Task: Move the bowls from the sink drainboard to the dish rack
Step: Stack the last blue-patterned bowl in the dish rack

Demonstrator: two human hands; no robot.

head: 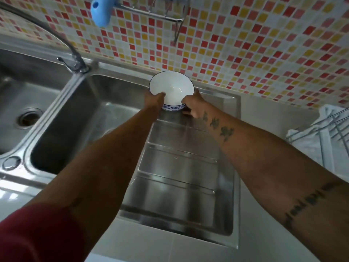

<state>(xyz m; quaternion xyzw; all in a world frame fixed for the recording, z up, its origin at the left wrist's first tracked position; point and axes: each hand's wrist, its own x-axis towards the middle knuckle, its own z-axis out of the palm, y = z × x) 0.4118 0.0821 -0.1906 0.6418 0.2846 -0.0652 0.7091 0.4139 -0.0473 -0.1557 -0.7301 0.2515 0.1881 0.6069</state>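
Bowl (171, 87) between faucet (75, 59), rack (324, 133).

Your arms reached straight forward, both extended; your left hand (155, 100) clasped the near left rim of the bowl (171, 86), thumb hooked over its edge; your right hand (193, 105) gripped the bowl's near right side, fingers curled beneath.

dark red sleeve (37, 233) showing on left arm; right forearm (264, 157) bare, carrying small dark tattoos plus a text line.
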